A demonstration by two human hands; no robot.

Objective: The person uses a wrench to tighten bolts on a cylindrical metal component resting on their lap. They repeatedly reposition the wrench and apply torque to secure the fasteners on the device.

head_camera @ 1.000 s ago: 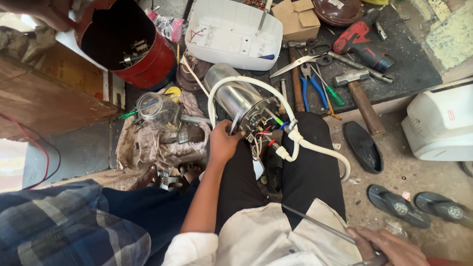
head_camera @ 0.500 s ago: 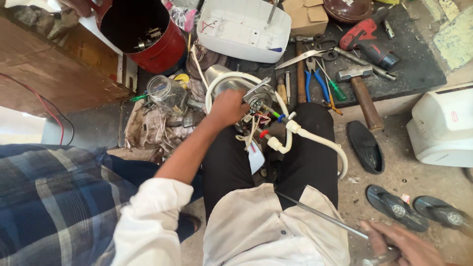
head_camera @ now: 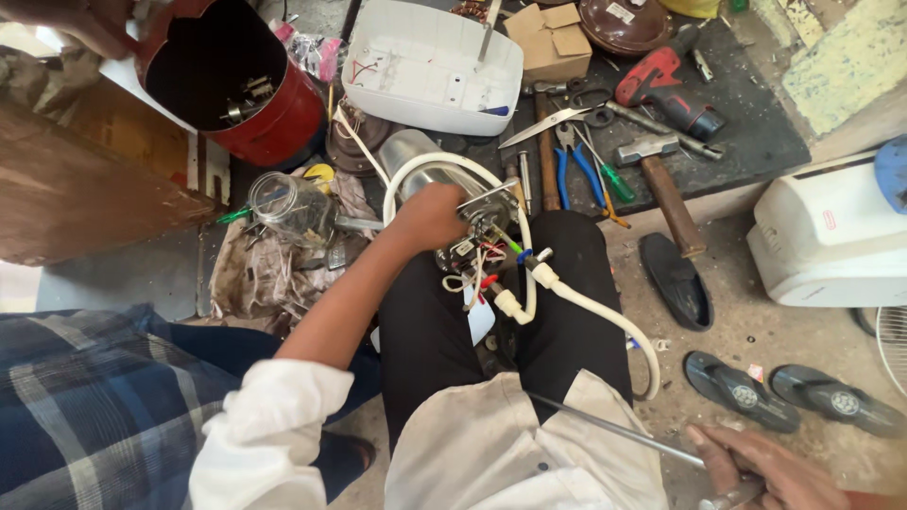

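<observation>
My left hand [head_camera: 430, 215] grips the end of a shiny metal cylinder tank [head_camera: 416, 161] that lies between my knees. Coloured wires [head_camera: 487, 264] and a small bracket stick out beside my fingers. A white hose [head_camera: 567, 302] loops around the tank and trails over my right leg. My right hand [head_camera: 770, 467], at the bottom right, is closed on a long thin metal rod [head_camera: 614, 432] that lies across my lap.
A red pot [head_camera: 236, 80] is held by another person's hand at top left; their plaid sleeve [head_camera: 85, 406] fills the lower left. A white casing [head_camera: 430, 61], pliers [head_camera: 576, 165], hammer [head_camera: 661, 179], red drill [head_camera: 666, 80], glass jar [head_camera: 288, 203], sandals [head_camera: 784, 397].
My left hand has shifted up along the wired end of the tank, which has turned slightly. My right hand keeps the rod at the lower right.
</observation>
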